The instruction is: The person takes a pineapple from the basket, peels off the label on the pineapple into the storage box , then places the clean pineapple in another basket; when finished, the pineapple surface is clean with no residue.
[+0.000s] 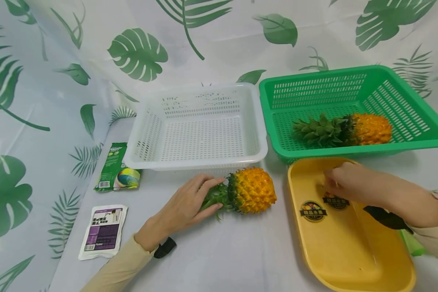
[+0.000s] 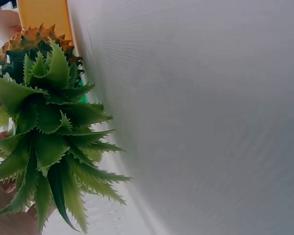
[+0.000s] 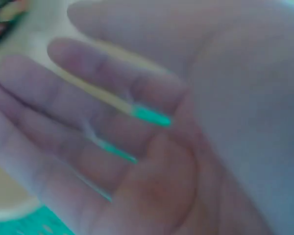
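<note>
My left hand [image 1: 187, 200] grips a pineapple [image 1: 253, 190] by its green leafy crown [image 2: 54, 132], thumb on one side and fingers on the other. The orange fruit end points right, in front of the white basket. Over the far part of a yellow basin [image 1: 350, 259] hovers my right hand [image 1: 357, 182]. Its palm and loosely bent fingers [image 3: 88, 73] show nothing held in the right wrist view. Two round black fruit labels, one a plain label [image 1: 313, 211] and the other partly beneath the right hand, show inside the basin.
A white slotted basket [image 1: 200, 162] stands at the back. Right of it, a green basket [image 1: 354, 152] contains another pineapple [image 1: 370, 129]. A green packet [image 1: 113, 166] and a white-and-purple pouch [image 1: 103, 231] lie at the left. Leaf-print cloth [image 1: 222, 48] hangs behind.
</note>
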Action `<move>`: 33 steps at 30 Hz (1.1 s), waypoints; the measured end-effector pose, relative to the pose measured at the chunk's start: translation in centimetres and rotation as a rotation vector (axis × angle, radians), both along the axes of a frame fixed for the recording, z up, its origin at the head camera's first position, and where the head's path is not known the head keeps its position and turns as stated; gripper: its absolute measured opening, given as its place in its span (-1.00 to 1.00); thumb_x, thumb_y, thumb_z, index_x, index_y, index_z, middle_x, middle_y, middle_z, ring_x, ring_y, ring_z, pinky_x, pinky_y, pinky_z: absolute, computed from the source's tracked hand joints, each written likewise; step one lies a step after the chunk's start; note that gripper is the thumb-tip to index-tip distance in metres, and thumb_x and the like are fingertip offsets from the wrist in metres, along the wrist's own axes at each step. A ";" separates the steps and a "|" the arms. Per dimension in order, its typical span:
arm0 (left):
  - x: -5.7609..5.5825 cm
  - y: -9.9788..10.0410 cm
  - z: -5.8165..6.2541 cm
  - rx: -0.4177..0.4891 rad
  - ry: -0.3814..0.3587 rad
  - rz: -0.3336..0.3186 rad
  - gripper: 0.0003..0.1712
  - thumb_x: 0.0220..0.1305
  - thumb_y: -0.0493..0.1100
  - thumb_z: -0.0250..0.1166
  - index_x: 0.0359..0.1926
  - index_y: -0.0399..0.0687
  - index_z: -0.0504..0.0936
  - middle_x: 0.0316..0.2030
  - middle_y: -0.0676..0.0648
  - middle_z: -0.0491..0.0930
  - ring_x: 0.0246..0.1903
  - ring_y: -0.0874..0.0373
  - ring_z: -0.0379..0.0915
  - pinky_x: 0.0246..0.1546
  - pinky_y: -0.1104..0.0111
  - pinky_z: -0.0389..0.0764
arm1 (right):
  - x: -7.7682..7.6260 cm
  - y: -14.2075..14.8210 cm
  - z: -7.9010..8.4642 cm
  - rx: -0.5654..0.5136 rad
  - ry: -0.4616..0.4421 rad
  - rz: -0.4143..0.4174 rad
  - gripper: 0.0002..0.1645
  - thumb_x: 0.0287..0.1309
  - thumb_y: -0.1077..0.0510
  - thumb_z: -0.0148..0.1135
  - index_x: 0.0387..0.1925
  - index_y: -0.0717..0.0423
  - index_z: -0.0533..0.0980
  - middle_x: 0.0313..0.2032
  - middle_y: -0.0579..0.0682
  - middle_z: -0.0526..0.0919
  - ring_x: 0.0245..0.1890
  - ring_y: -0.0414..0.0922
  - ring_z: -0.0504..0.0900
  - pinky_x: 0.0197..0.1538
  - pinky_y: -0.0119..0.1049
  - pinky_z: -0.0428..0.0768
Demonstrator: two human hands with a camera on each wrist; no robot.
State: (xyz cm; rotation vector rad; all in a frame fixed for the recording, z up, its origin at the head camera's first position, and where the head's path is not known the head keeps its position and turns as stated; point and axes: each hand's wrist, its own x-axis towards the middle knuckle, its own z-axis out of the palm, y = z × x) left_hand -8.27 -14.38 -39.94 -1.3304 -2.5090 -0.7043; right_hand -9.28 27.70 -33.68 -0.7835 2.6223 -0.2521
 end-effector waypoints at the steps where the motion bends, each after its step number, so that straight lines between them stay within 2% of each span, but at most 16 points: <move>1: 0.0 0.1 0.0 0.000 0.001 -0.001 -0.37 0.63 0.19 0.04 0.44 -0.13 0.39 0.08 -0.13 0.51 -0.16 0.11 0.51 -0.16 0.24 0.60 | 0.1 -0.1 0.6 -0.018 -0.022 0.010 -0.74 0.36 0.26 0.36 -0.41 -0.01 0.47 -0.59 -0.24 0.38 -0.62 -0.32 0.26 -0.48 -0.35 0.30; 4: 0.0 0.1 0.0 0.002 0.007 0.001 -0.37 0.62 0.19 0.05 0.44 -0.14 0.39 0.08 -0.14 0.52 -0.15 0.10 0.53 -0.15 0.23 0.61 | 0.3 -0.6 2.2 -0.085 -0.090 0.079 -0.83 0.37 0.17 0.38 -0.31 -0.05 0.52 -0.55 -0.33 0.44 -0.57 -0.40 0.33 -0.47 -0.37 0.38; 6: 0.0 0.1 0.1 -0.001 0.011 0.001 -0.38 0.62 0.17 0.08 0.44 -0.14 0.39 0.08 -0.14 0.52 -0.14 0.09 0.53 -0.14 0.23 0.62 | 0.4 -1.3 3.4 -0.123 -0.084 0.139 -0.87 0.36 0.12 0.40 -0.23 -0.11 0.56 -0.44 -0.40 0.52 -0.47 -0.44 0.41 -0.41 -0.38 0.48; 8: 0.0 0.1 0.1 -0.003 0.015 0.000 -0.38 0.61 0.16 0.10 0.43 -0.14 0.39 0.09 -0.14 0.52 -0.14 0.09 0.53 -0.14 0.23 0.62 | 0.6 -2.1 4.3 -0.167 -0.003 0.217 -0.83 0.33 0.09 0.44 -0.15 -0.17 0.58 -0.29 -0.44 0.57 -0.35 -0.43 0.49 -0.33 -0.38 0.58; 11: 0.1 0.1 0.1 -0.006 0.022 -0.003 -0.39 0.62 0.15 0.10 0.42 -0.15 0.40 0.08 -0.14 0.51 -0.13 0.09 0.52 -0.13 0.23 0.61 | 1.0 -3.8 5.5 -0.240 0.148 0.307 -0.68 0.29 0.06 0.48 -0.01 -0.28 0.56 -0.08 -0.42 0.55 -0.22 -0.39 0.53 -0.23 -0.38 0.63; 13: 0.1 0.1 0.1 -0.005 0.029 -0.008 -0.40 0.62 0.15 0.09 0.42 -0.15 0.40 0.08 -0.14 0.51 -0.14 0.09 0.52 -0.13 0.23 0.60 | 1.1 -5.0 6.1 -0.290 0.201 0.347 -0.59 0.30 0.06 0.48 0.09 -0.29 0.53 0.04 -0.36 0.53 -0.13 -0.34 0.55 -0.15 -0.35 0.66; 15: 0.1 0.1 0.0 -0.002 0.040 -0.016 -0.40 0.63 0.14 0.08 0.41 -0.16 0.41 0.07 -0.14 0.51 -0.15 0.10 0.50 -0.14 0.24 0.59 | 1.0 -6.1 6.4 -0.334 0.197 0.369 -0.54 0.32 0.04 0.46 0.18 -0.28 0.50 0.13 -0.29 0.50 -0.06 -0.31 0.55 -0.10 -0.32 0.67; 18: 0.1 0.2 0.0 0.002 0.047 -0.027 -0.41 0.62 0.13 0.10 0.42 -0.16 0.41 0.07 -0.14 0.51 -0.15 0.10 0.50 -0.14 0.24 0.59 | 0.7 -7.7 6.3 -0.367 0.162 0.388 -0.43 0.34 0.02 0.45 0.30 -0.20 0.45 0.27 -0.19 0.45 0.10 -0.22 0.56 0.03 -0.23 0.68; 23: 0.1 0.3 0.2 0.008 0.059 -0.041 -0.44 0.58 0.08 0.19 0.39 -0.16 0.44 0.08 -0.15 0.52 -0.11 0.06 0.54 -0.06 0.21 0.62 | -0.1 -9.5 4.9 -0.384 0.118 0.437 -0.19 0.28 0.00 0.50 0.45 -0.06 0.33 0.40 -0.05 0.35 0.27 -0.09 0.49 0.13 -0.13 0.66; 27: 0.1 0.3 0.1 0.001 0.070 -0.048 -0.45 0.58 0.07 0.20 0.37 -0.17 0.46 0.08 -0.16 0.52 -0.07 0.03 0.55 -0.01 0.19 0.62 | -0.4 -10.6 3.8 -0.357 0.133 0.458 -0.08 0.21 -0.02 0.56 0.48 -0.01 0.29 0.42 0.00 0.33 0.33 -0.01 0.46 0.18 -0.07 0.63; 33: 0.2 0.1 0.0 -0.004 0.094 -0.052 -0.49 0.61 0.09 0.12 0.35 -0.12 0.47 0.05 -0.15 0.52 -0.14 0.05 0.54 -0.09 0.21 0.62 | -0.6 -11.5 2.7 -0.316 0.126 0.471 -0.05 0.19 -0.05 0.58 0.49 0.01 0.30 0.42 0.03 0.35 0.35 0.05 0.44 0.25 0.06 0.57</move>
